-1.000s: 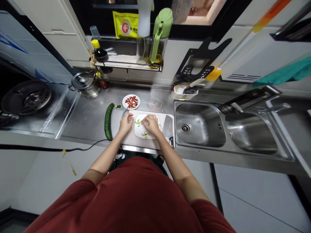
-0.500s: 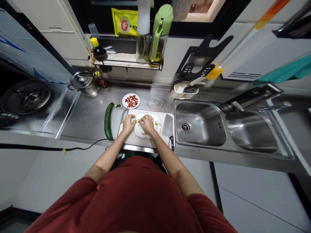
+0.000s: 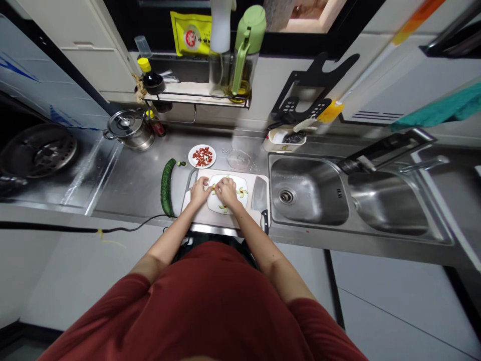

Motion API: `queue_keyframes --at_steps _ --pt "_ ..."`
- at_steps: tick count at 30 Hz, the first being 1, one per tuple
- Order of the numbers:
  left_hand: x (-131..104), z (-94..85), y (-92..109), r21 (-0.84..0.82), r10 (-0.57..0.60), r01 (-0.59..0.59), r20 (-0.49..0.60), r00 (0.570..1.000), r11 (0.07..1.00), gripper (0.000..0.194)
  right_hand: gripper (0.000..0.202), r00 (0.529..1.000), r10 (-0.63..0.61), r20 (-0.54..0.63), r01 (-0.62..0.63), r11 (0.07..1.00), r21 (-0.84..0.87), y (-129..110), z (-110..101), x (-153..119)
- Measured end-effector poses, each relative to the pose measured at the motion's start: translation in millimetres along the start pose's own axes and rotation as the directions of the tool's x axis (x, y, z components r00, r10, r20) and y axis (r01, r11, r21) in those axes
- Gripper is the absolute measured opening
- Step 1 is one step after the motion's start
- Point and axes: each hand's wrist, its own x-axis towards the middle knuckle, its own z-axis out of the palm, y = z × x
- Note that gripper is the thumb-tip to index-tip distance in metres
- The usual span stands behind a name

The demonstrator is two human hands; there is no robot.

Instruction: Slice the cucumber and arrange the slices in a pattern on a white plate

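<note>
A white square plate [image 3: 233,203] lies on a pale cutting board [image 3: 203,216], with green-edged slices in small pinwheels and bits of red at their centres. My left hand [image 3: 199,192] rests at the plate's left side, thumb and fingers bent toward a pinwheel. My right hand [image 3: 227,191] is over the upper left of the plate, its fingertips together at that same pinwheel. What the fingertips hold, if anything, is too small to make out. Behind the board stands a white dish of red pieces [image 3: 203,156]. A cleaver [image 3: 259,194] lies on the board's right side.
Left of the board lies a long cucumber [image 3: 166,186], with small green end pieces [image 3: 182,163] near it. A clear dish [image 3: 239,159] is behind the board. A lidded pot [image 3: 131,131] stands at the back left, a double sink [image 3: 311,193] on the right.
Both hands have stayed at the same pinwheel, with only slight finger movement. The whole view has shifted very slightly.
</note>
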Motion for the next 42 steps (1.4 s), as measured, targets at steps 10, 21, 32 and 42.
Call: queue_keyframes --at_steps 10,21,32,42 --pt "-0.8 1.4 9.2 0.107 -0.05 0.048 0.014 0.999 0.993 0.04 0.019 1.0 -0.01 0.0 0.01 1.0 -0.017 -0.4 2.9 0.5" --pt "-1.9 2.5 7.6 0.096 -0.074 0.073 0.007 0.997 0.993 0.039 0.016 0.999 0.032 -0.008 -0.032 0.999 0.015 -0.9 -3.3 -4.3" --pt "0.6 4.2 -1.1 0.001 -0.116 0.116 -0.013 0.993 0.993 0.043 0.014 0.996 0.063 -0.06 -0.061 0.997 0.05 1.2 -3.8 -4.9" --pt "-0.5 4.1 8.4 0.12 -0.085 0.085 -0.009 0.996 0.989 0.042 0.013 0.997 0.052 -0.056 -0.052 0.999 0.003 0.7 3.0 0.1"
